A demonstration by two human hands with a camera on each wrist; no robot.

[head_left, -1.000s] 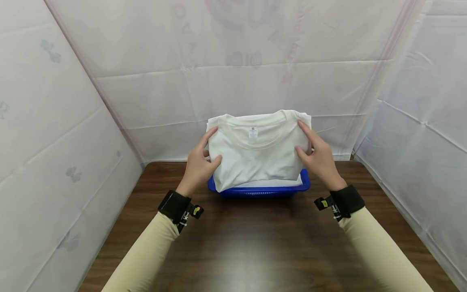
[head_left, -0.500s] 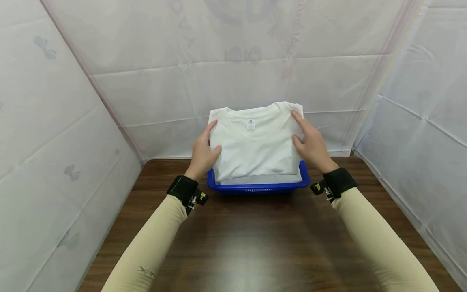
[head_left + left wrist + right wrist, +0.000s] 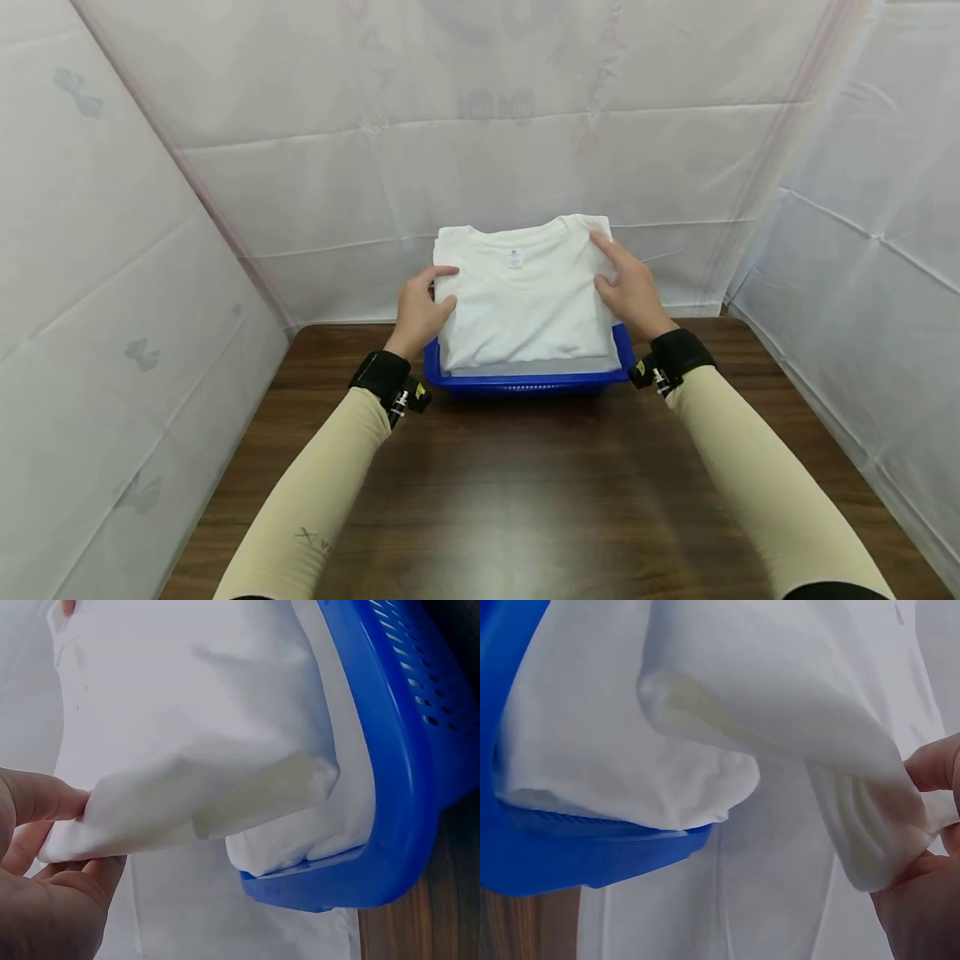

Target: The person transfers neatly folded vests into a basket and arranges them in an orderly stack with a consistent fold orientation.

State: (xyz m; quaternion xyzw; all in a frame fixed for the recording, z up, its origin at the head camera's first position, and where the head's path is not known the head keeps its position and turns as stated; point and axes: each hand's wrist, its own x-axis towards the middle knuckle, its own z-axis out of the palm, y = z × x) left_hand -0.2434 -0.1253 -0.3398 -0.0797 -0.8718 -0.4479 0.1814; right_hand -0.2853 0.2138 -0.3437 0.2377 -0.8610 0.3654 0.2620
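A folded white T-shirt (image 3: 525, 308), its neck label facing up, lies tilted over the blue plastic basket (image 3: 525, 386). My left hand (image 3: 422, 312) grips the shirt's left edge, thumb on top and other fingers beneath, as the left wrist view shows. On the opposite edge my right hand (image 3: 633, 292) pinches the folded layers between thumb and fingers. Under the shirt, more folded white cloth (image 3: 622, 750) fills the basket. In both wrist views the shirt's far part stands raised above that cloth, while its near edge is close over it.
The basket stands at the back of a dark brown wooden table (image 3: 510, 483). White sheeting hangs close behind it as a back wall (image 3: 315, 200), with further sheets on the left (image 3: 97, 275) and right (image 3: 885, 250).
The shirt has shifted slightly left and its near edge has come down inside the basket's front rim. Both hands moved inward with it, still gripping its sides.
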